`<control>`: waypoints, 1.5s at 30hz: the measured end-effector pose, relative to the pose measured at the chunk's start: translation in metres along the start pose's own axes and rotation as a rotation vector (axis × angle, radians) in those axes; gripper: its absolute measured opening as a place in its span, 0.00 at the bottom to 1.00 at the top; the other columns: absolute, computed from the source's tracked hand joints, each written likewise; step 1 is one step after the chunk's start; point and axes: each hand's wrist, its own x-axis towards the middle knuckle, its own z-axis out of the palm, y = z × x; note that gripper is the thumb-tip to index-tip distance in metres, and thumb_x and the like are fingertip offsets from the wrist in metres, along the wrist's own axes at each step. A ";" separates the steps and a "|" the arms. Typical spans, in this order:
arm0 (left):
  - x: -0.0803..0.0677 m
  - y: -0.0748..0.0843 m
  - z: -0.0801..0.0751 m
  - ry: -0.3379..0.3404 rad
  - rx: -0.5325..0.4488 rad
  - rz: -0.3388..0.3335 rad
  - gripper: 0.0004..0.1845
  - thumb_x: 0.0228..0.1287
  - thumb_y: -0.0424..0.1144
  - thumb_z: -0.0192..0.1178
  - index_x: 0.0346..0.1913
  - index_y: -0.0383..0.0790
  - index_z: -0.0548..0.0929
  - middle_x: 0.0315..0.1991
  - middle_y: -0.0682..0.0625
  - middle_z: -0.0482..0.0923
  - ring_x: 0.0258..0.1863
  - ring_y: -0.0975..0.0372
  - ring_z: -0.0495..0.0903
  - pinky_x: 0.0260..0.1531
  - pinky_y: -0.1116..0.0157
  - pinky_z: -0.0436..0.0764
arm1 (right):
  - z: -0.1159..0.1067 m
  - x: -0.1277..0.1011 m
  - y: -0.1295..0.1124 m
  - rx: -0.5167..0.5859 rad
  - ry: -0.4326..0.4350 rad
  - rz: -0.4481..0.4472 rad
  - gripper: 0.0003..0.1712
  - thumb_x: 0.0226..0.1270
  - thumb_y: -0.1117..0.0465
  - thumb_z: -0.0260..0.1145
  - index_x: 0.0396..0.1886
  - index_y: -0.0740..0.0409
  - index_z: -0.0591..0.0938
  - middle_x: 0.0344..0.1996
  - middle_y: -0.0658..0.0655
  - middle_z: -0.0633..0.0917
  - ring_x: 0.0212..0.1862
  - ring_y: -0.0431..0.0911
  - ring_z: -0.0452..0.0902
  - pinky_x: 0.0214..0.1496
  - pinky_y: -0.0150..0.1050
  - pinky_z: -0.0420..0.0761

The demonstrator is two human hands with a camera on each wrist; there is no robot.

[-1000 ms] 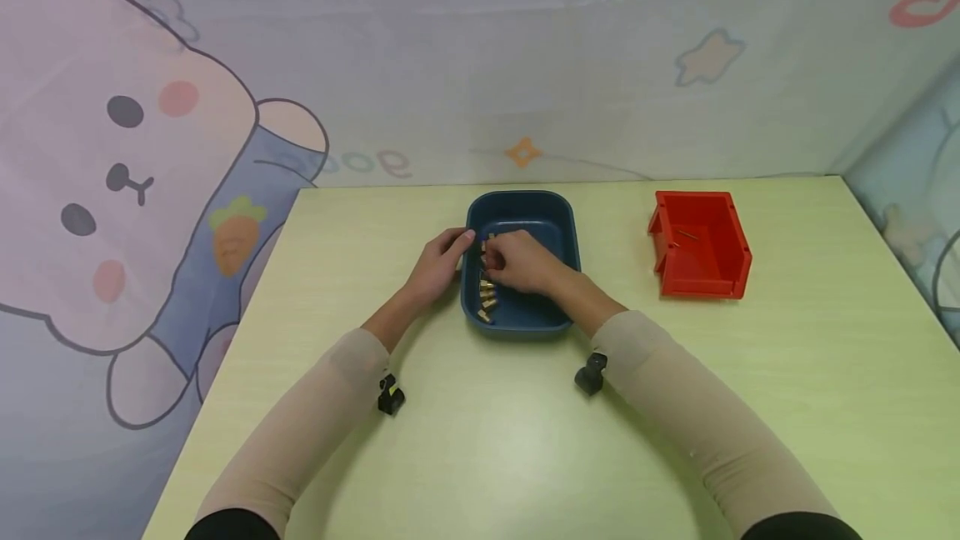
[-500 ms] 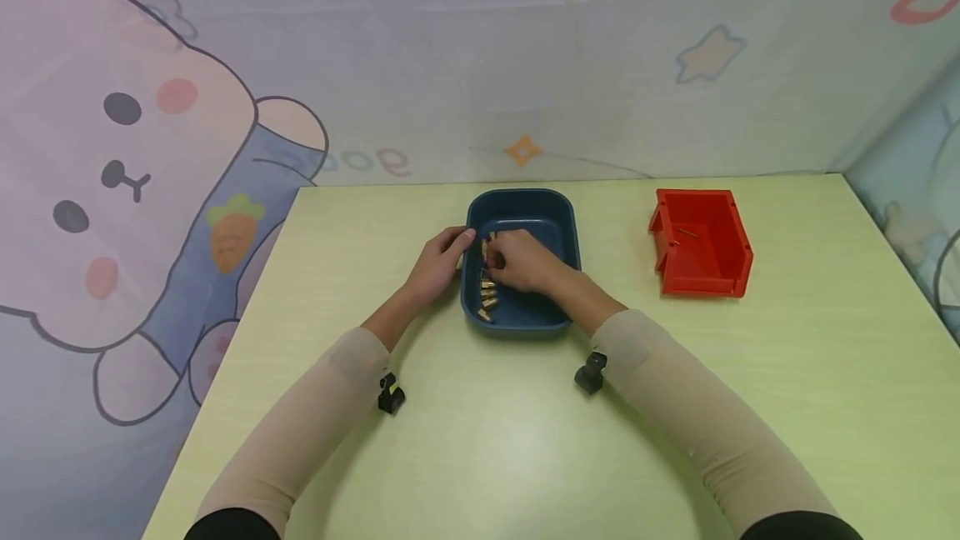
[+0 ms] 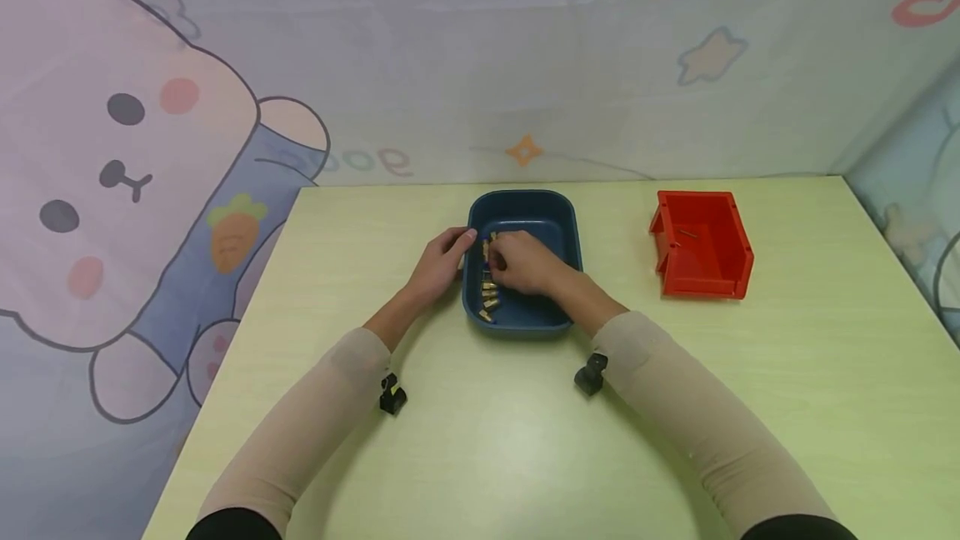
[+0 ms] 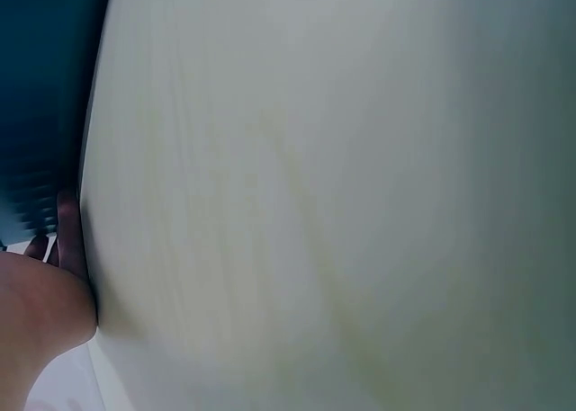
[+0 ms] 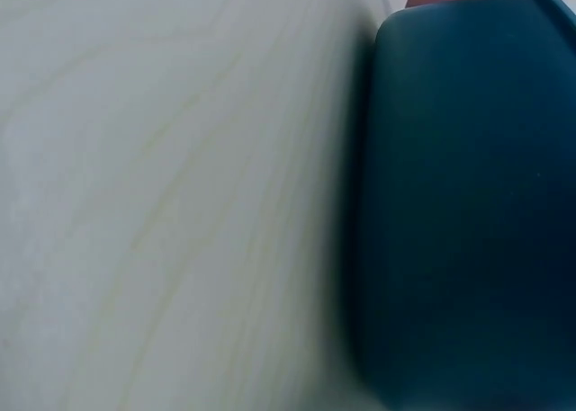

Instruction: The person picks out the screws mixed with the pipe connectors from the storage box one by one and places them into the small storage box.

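R hand was down inside the blue tray, fingers curled over the top end of a row of small brass pieces along the tray's left wall. Looked like the fingertips were at the uppermost pieces, but whether they actually pinched one I couldn't tell; the knuckles hid it. L hand sat outside the tray against its left rim, fingers bent, fingertips touching the rim edge near the top of the brass row. In the L wrist view only a bit of that hand showed, next to the dark tray wall, all blurred. R wrist view gave just the tray's outer wall and pale tabletop.

Tray stood mid-table, toward the far edge. Both forearms in beige sleeves, a small black camera mount at each wrist. Red bin sat well to the right of the tray, something thin and small lying inside it. Table was light yellow-green wood grain. Behind it hung a cartoon-print cloth w/ a big bear face and a carrot.
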 end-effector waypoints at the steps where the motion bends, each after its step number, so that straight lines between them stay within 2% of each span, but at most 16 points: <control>1: 0.000 0.000 0.000 0.000 -0.002 -0.002 0.35 0.82 0.62 0.51 0.74 0.38 0.74 0.72 0.43 0.75 0.73 0.53 0.71 0.65 0.50 0.80 | 0.000 0.000 0.000 0.000 0.002 -0.002 0.04 0.65 0.68 0.70 0.30 0.58 0.84 0.30 0.54 0.80 0.34 0.47 0.75 0.38 0.41 0.77; 32: 0.000 -0.003 0.005 0.041 -0.014 0.030 0.32 0.83 0.60 0.51 0.72 0.36 0.76 0.69 0.41 0.76 0.71 0.52 0.73 0.63 0.50 0.82 | -0.001 -0.004 -0.002 0.072 0.137 -0.022 0.03 0.69 0.68 0.67 0.34 0.59 0.81 0.32 0.54 0.81 0.36 0.48 0.76 0.40 0.41 0.78; 39: -0.001 -0.003 0.004 0.031 -0.001 0.033 0.34 0.83 0.61 0.50 0.73 0.36 0.75 0.71 0.40 0.75 0.72 0.51 0.72 0.66 0.48 0.80 | -0.003 -0.004 -0.002 0.085 0.167 -0.047 0.03 0.68 0.68 0.67 0.34 0.59 0.82 0.32 0.54 0.83 0.36 0.48 0.78 0.42 0.42 0.81; 45: -0.002 -0.003 0.003 0.034 0.001 0.041 0.33 0.83 0.61 0.50 0.72 0.37 0.76 0.69 0.42 0.76 0.70 0.51 0.74 0.64 0.48 0.81 | -0.005 -0.003 -0.002 0.111 0.194 -0.038 0.04 0.69 0.67 0.68 0.34 0.58 0.83 0.33 0.53 0.84 0.37 0.47 0.79 0.43 0.41 0.82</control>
